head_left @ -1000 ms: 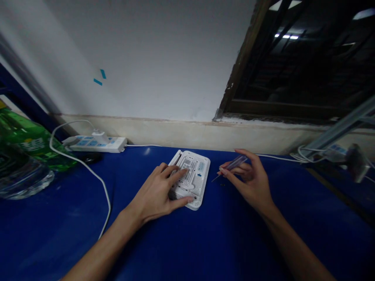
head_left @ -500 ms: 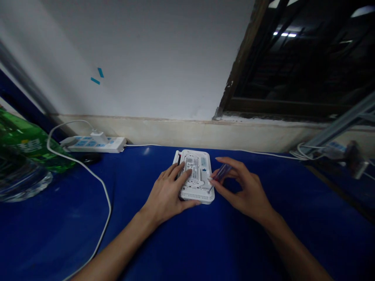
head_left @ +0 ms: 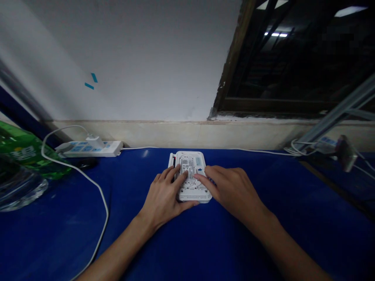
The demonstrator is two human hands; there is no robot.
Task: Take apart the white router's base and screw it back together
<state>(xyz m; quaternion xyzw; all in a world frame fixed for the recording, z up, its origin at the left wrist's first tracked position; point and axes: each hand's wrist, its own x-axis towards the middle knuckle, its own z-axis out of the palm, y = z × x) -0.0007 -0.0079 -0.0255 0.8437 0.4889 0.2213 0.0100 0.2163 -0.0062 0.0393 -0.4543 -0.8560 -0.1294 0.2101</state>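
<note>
Long axis: we see the white plastic router (head_left: 193, 197) lying flat with its long axis running near to far, almost straight ahead of us, its short ends facing the near and far sides.

Look: its underside faces up, we think, with rows of small vent holes along the near end, printed labels near the far end, and a narrow white bar along the left edge. Our hands hide much of the middle.

Place: it sits on the blue tabletop (head_left: 131, 238), about midway between left and right, close to the far edge.

Left hand: our left hand (head_left: 162, 191) lies over the router's left half, its fingers (head_left: 175, 173) spread and open on top, the thumb reaching along the near end.

Right hand: our right hand (head_left: 231, 185) comes in from the right, its index fingertip (head_left: 197, 176) touching the top of the router. We cannot tell whether these fingers are closed on anything.

Left side: a white power strip (head_left: 90, 149) lies at the far edge, a white cable (head_left: 101, 191) curves across the tabletop, and a green bottle (head_left: 26, 156) stands behind a clear glass vessel (head_left: 17, 187).

Right side: a metal rail (head_left: 336, 117) slants up beside a bundle of white cables (head_left: 299, 149).
</note>
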